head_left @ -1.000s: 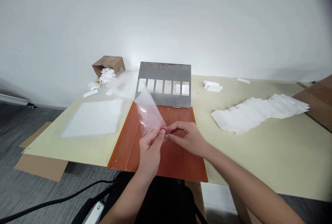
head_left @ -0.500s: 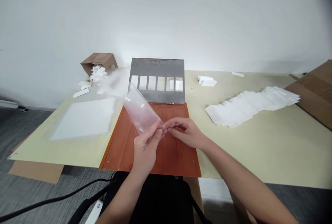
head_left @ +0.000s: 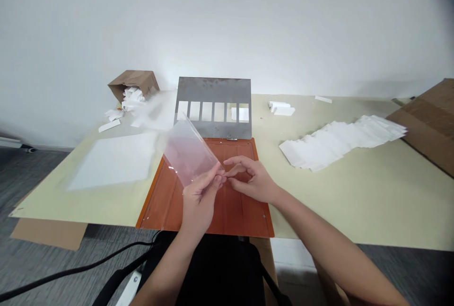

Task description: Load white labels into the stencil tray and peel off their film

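Observation:
My left hand [head_left: 200, 196] pinches the near corner of a clear plastic sleeve [head_left: 187, 151], which tilts up and away to the left over an orange-brown board [head_left: 170, 202]. My right hand [head_left: 250, 178] is right beside it, thumb and fingers curled and pinching at the same corner of the sleeve. Both hands hover above the middle of the board. Behind the board a grey metal plate [head_left: 213, 89] with a row of rectangular windows stands tilted up.
A stack of white sheets [head_left: 113, 159] lies left of the board. A fanned row of white packets [head_left: 340, 140] lies to the right. A tipped cardboard box [head_left: 134, 81] spills white slips at the far left. Brown cardboard [head_left: 431, 121] is at the right edge.
The sleeve has swung lower and more to the left in my hands. My right fingers have loosened a little at the corner. The view has shifted slightly.

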